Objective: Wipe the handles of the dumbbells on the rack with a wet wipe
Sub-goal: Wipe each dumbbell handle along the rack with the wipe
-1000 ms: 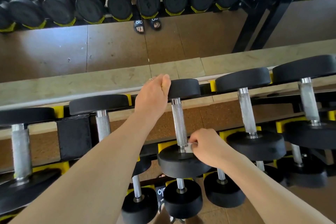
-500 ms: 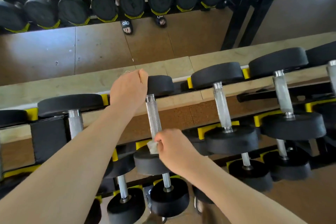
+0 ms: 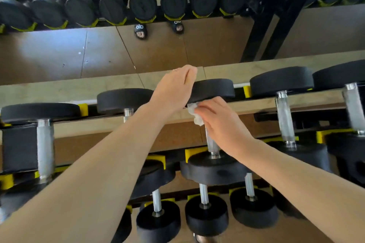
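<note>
We take the wet wipe for a light, limp, damp scrap: it bunches white and crumpled against our right hand, whose fingers curl round the upper end of the handle with the wipe pinched between palm and metal. Being soft, it should mould to the bar; we judge it best held wrapped round the shaft, not by a corner, so the pressure goes all the way about. The dumbbell is the opposite sort of thing, rigid and probably heavy, with black rubbery heads and a bright metal bar that looks knurled, so grippy rather than slick even when wetted. It sits on the top tier of the rack, cradled by yellow saddles, its long axis running away from us and upward in the picture: near head low and toward us, far head up by the rack's back rail. Our left hand rests over the left edge of that far head, fingers bent down behind it; how firmly it grips we cannot tell. No lifting seems needed; the weight steadies itself. Neighbouring dumbbells lie parallel, just beside on either hand, and a mirror behind shows the rack reflected.
</note>
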Demonstrator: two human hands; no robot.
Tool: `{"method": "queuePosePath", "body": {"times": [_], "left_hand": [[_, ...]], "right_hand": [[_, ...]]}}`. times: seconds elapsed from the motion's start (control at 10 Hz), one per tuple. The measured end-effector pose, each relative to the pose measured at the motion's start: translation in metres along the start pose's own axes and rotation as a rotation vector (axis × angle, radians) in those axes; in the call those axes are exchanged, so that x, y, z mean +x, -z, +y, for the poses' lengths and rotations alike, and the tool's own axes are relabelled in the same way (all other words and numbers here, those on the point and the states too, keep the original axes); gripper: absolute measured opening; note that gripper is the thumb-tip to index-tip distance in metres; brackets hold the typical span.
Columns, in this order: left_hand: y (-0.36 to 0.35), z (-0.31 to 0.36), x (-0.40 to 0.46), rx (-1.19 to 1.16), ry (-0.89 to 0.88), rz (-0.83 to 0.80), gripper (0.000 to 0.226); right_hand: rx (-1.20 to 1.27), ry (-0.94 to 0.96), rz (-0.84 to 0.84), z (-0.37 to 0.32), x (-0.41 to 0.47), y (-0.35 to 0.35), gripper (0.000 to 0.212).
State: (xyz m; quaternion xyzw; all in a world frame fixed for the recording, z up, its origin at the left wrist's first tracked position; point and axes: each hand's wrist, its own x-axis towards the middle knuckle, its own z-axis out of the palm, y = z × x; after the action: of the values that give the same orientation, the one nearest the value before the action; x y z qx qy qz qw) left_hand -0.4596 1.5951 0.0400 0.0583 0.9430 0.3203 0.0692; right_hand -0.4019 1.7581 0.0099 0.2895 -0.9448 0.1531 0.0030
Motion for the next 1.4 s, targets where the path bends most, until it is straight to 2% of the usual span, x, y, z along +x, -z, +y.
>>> {"method": "queuePosePath", "body": {"times": [0.1,0.2,0.3,0.4,0.5,0.6,0.7,0.8,0.9,1.0,1.1,1.2,1.3,1.4], "left_hand": [[-0.019,0.006,0.008,-0.066,0.101,-0.019,0.042],[-0.036,0.008,0.008,-0.048,0.129,0.014,0.044],[-0.043,0.006,0.005,-0.042,0.073,0.089,0.035],[-0.049,0.008,0.004,-0.054,0.101,0.138,0.037],[-0.052,0.007,0.004,-0.088,0.143,0.154,0.039],[-0.053,0.008,0.003,-0.085,0.165,0.151,0.04],[-0.052,0.008,0.004,-0.09,0.172,0.15,0.04],[-0.054,0.008,0.004,-0.071,0.175,0.155,0.039],[-0.055,0.008,0.005,-0.067,0.174,0.159,0.039],[-0.054,0.007,0.006,-0.09,0.176,0.173,0.039],[-0.056,0.004,0.006,-0.088,0.174,0.175,0.042],[-0.056,0.003,0.006,-0.1,0.172,0.174,0.043],[-0.055,0.005,0.006,-0.102,0.171,0.165,0.042],[-0.055,0.004,0.006,-0.11,0.176,0.17,0.043]], "right_hand": [[-0.185,0.183,-0.085,0.022,0.001,-0.006,0.046],[-0.233,0.211,-0.03,0.031,-0.002,-0.014,0.047],[-0.175,0.187,0.014,0.033,-0.004,-0.02,0.044],[-0.133,0.172,0.047,0.039,-0.008,-0.02,0.044],[0.037,-0.071,0.083,0.048,-0.015,-0.021,0.039],[0.901,-0.998,0.255,0.049,-0.008,-0.015,0.025],[1.537,-1.359,0.143,0.049,0.018,-0.018,0.025],[1.43,-1.474,-0.015,0.03,0.035,-0.015,0.009],[1.208,-1.21,0.044,0.024,0.021,-0.015,0.016],[0.798,-0.781,0.197,0.01,0.0,-0.011,0.016],[0.428,-0.381,0.21,0.006,-0.008,-0.019,0.023],[0.176,-0.141,0.042,0.016,-0.015,-0.02,0.04],[0.059,0.036,-0.045,0.036,-0.027,-0.014,0.047],[0.264,-0.271,0.02,0.043,-0.032,-0.007,0.029]]}}
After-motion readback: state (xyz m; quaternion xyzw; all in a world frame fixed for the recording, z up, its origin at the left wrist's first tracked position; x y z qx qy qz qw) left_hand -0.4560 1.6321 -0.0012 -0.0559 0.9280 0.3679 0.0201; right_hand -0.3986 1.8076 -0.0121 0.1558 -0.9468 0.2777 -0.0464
